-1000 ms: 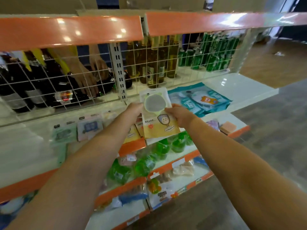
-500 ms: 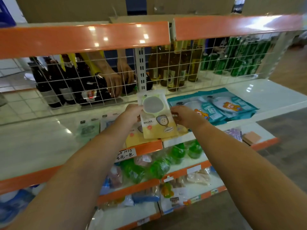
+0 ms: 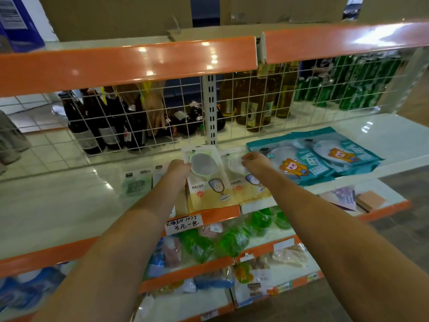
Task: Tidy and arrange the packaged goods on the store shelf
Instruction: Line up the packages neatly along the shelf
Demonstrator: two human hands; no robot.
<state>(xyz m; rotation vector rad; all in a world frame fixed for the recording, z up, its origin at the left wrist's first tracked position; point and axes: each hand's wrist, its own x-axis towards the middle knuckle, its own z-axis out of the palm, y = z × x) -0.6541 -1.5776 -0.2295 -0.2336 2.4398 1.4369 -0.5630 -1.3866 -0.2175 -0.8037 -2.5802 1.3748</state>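
Both hands [image 3: 178, 169] gripping yellow packets [image 3: 209, 180]

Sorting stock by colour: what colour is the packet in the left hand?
The packet is white on top, pale yellow below, seen in the head view.

Behind the white wire mesh panel [image 3: 111, 126] stand dark glass bottles [image 3: 92, 126], amber bottles [image 3: 253, 101] and green bottles [image 3: 352, 87]. Another person's hand [image 3: 154, 112] reaches among the dark ones. A handwritten price label [image 3: 183, 223] sticks to the orange shelf edge [image 3: 130, 63], cardboard boxes [image 3: 111, 15] on top
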